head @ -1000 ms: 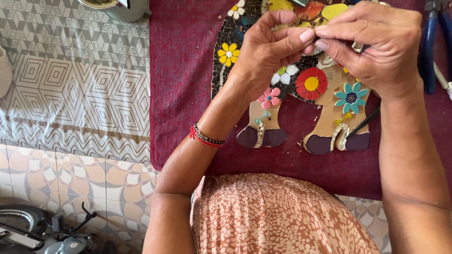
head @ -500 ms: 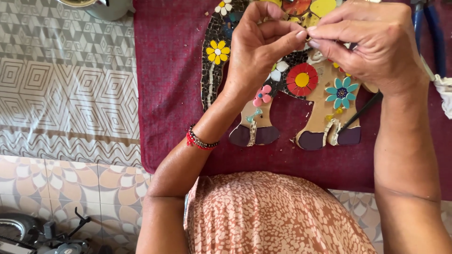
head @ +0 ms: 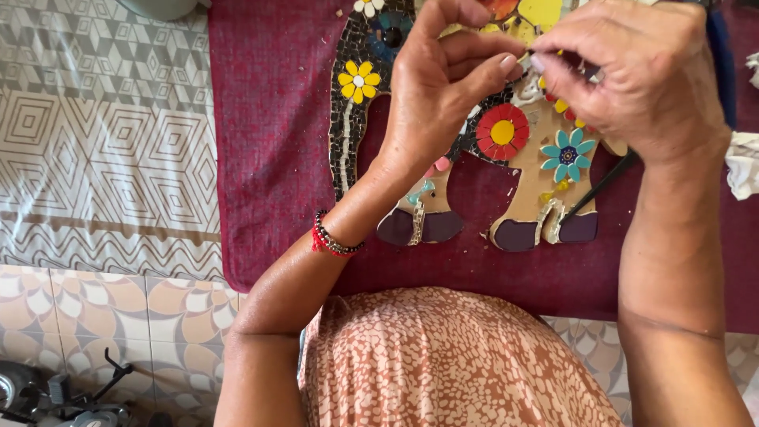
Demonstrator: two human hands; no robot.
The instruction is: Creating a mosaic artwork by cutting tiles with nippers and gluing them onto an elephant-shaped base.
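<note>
A patterned grey-and-white cloth point(head: 103, 150) covered the left of the counter, with a dark red cloth point(head: 269, 142) beside it. On the red cloth lay an elephant-shaped mosaic point(head: 474, 198), set with yellow, red and blue tile flowers. Above it, the left hand point(head: 443, 87), a red and black beaded bracelet point(head: 332, 239) at its wrist, met the right hand point(head: 632, 71). Both grips were pinched fingertip to fingertip on a tiny pale tile piece point(head: 526, 59), held just over the mosaic's body.
</note>
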